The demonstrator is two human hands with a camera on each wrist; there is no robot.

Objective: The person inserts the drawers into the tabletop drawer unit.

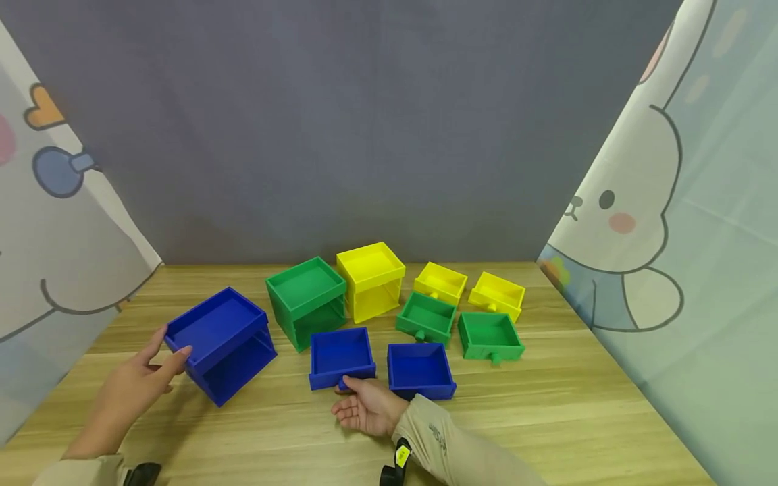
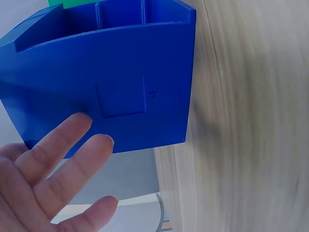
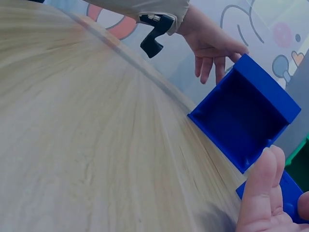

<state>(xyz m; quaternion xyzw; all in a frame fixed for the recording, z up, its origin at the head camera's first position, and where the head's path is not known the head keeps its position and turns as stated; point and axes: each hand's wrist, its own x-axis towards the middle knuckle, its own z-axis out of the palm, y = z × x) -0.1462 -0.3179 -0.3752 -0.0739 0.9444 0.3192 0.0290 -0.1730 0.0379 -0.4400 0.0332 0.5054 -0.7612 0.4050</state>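
Note:
My left hand (image 1: pixel 130 388) holds the blue drawer cabinet (image 1: pixel 219 327) at its left end, thumb at the top front corner and index finger further back. The left wrist view shows its other fingers (image 2: pixel 89 154) spread beside the cabinet's flat side wall. The cabinet's open front faces toward the near right, and its inside holds no drawer. My right hand (image 1: pixel 371 408) pinches the front knob of a blue drawer (image 1: pixel 342 351), thumb on top and the other fingers curled below. A second blue drawer (image 1: pixel 419 368) lies just right of it.
Behind stand a green cabinet (image 1: pixel 306 290) and a yellow cabinet (image 1: pixel 369 266), side by side. Two green drawers, one left (image 1: pixel 428 314) and one right (image 1: pixel 489 331), lie on the wooden table (image 1: pixel 565 412). Two yellow drawers (image 1: pixel 440 280) sit behind them, near the grey back wall (image 1: pixel 365 135).

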